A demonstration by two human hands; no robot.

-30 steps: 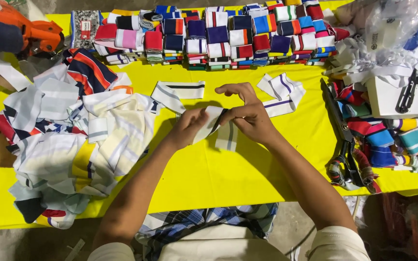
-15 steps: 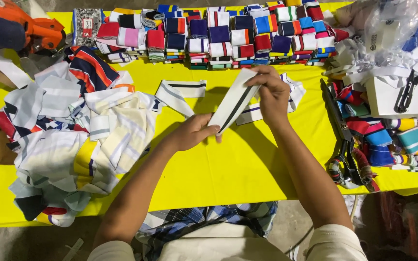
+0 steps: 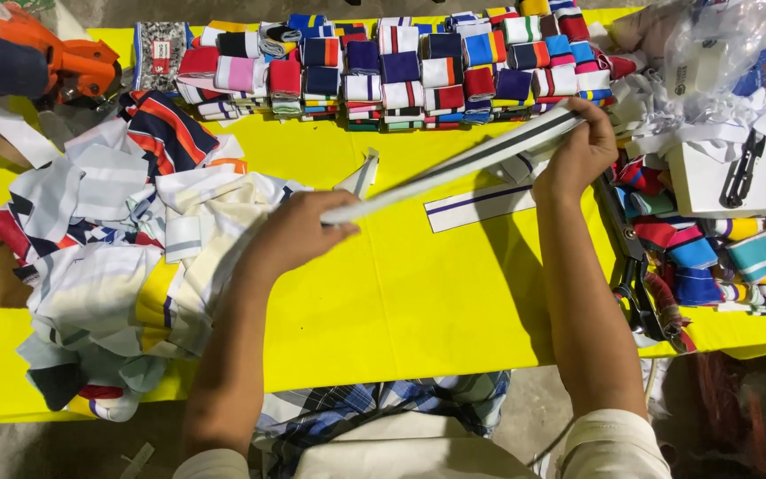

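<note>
While my left grip (image 3: 299,232) pinches one end and my right grip (image 3: 578,151) clamps the other, the white knit strip with dark stripes (image 3: 454,164) stretches taut between them, above the yellow bench (image 3: 401,302); another strip (image 3: 476,206) lies flat just beneath.

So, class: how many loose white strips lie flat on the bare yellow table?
2: one strip under the stretched band, another left of it. More may hide in the pile.
</note>
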